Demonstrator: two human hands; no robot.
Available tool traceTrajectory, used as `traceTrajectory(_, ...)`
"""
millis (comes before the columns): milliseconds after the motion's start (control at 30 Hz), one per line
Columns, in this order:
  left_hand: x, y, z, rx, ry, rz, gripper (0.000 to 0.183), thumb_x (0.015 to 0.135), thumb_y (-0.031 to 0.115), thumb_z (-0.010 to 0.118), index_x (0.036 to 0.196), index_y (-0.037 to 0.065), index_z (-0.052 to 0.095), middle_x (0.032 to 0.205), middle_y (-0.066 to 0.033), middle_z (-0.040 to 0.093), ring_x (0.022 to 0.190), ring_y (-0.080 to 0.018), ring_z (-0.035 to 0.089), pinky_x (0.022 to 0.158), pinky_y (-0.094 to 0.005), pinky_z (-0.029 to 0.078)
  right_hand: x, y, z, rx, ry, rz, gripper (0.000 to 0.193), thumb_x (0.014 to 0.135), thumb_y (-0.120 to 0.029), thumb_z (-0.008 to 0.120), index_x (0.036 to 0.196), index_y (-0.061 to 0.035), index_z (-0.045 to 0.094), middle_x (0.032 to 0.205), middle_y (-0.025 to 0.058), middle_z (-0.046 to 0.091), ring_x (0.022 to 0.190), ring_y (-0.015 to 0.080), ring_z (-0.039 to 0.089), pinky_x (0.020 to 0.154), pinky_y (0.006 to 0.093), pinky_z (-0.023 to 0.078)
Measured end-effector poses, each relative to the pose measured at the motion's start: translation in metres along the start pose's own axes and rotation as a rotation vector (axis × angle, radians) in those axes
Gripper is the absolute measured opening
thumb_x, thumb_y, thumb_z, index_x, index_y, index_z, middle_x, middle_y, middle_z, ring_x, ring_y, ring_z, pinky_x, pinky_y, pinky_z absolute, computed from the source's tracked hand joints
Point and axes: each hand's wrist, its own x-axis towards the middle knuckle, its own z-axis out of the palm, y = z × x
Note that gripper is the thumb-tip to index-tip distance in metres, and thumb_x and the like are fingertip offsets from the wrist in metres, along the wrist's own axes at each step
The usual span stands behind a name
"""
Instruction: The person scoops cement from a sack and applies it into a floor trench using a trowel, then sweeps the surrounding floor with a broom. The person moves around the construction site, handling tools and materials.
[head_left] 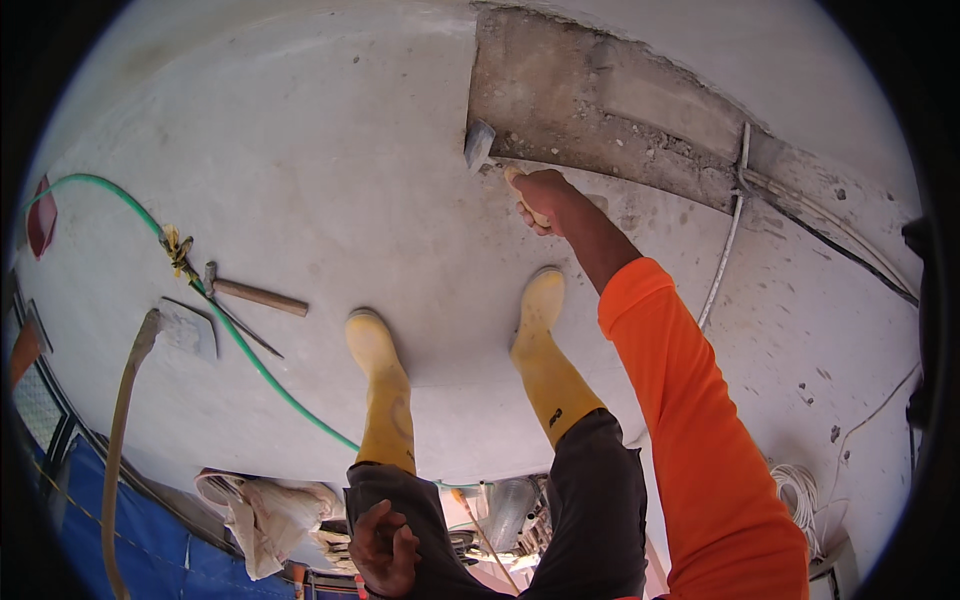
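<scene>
My right hand, in an orange sleeve, is closed round the pale handle of a small trowel. The trowel's flat grey metal blade lies at the near left corner of a recess with a rough, brown-grey bottom, set in the smooth grey surface. My left hand hangs by my left thigh, its fingers loosely bent and apart, with nothing in it.
To the left lie a wooden-handled hammer, a thin metal rod and a green hose tied with yellow material. A long-handled hoe stands nearer. Cables run along the right; a pale sack lies low left.
</scene>
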Motion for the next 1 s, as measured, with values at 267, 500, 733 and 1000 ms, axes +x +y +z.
traceTrajectory(267, -0.002, -0.002, -0.004, -0.035, 0.015, -0.038, 0.043, 0.100, 0.008, 0.066, 0.141, 0.000, 0.054, 0.105, -0.0092, 0.065, 0.069, -0.0092, 0.066, 0.050, -0.0217, 0.055, 0.011, -0.004, -0.019, -0.176, 0.118, -0.044, 0.041, 0.107, -0.043, 0.059, 0.093, -0.0039, 0.058, 0.071, 0.0065, 0.056, 0.051, 0.0147, 0.049, 0.040, 0.0359, 0.033)
traceTrajectory(500, -0.005, -0.006, -0.009, -0.062, 0.004, -0.013, 0.045, 0.100, 0.009, 0.066, 0.142, -0.001, 0.053, 0.105, -0.0090, 0.064, 0.069, -0.0095, 0.065, 0.051, -0.0218, 0.055, 0.013, 0.011, -0.056, -0.227, 0.096, -0.189, 0.037, 0.106, -0.041, 0.058, 0.111, -0.0048, 0.065, 0.071, 0.0116, 0.062, 0.055, 0.0218, 0.060, 0.047, 0.0403, 0.046)
traceTrajectory(733, -0.006, -0.014, -0.010, -0.035, 0.005, 0.017, 0.045, 0.100, 0.008, 0.067, 0.142, -0.001, 0.053, 0.105, -0.0089, 0.064, 0.069, -0.0093, 0.065, 0.050, -0.0214, 0.053, -0.003, 0.148, 0.009, -0.683, 0.714, -0.573, 0.056, 0.101, -0.025, 0.065, 0.148, -0.0063, 0.042, 0.119, 0.0233, 0.066, 0.096, 0.0441, 0.070, 0.084, 0.0524, 0.059)
traceTrajectory(1000, -0.011, -0.023, -0.011, 0.022, 0.009, -0.012, 0.046, 0.098, 0.010, 0.070, 0.140, -0.002, 0.055, 0.104, -0.0095, 0.066, 0.067, -0.0094, 0.067, 0.050, -0.0211, 0.052, 0.052, 0.188, 0.054, -0.702, 0.467, -0.553, 0.063, 0.102, -0.023, 0.064, 0.156, -0.0096, 0.036, 0.129, 0.0211, 0.060, 0.110, 0.0448, 0.066, 0.093, 0.0516, 0.057)
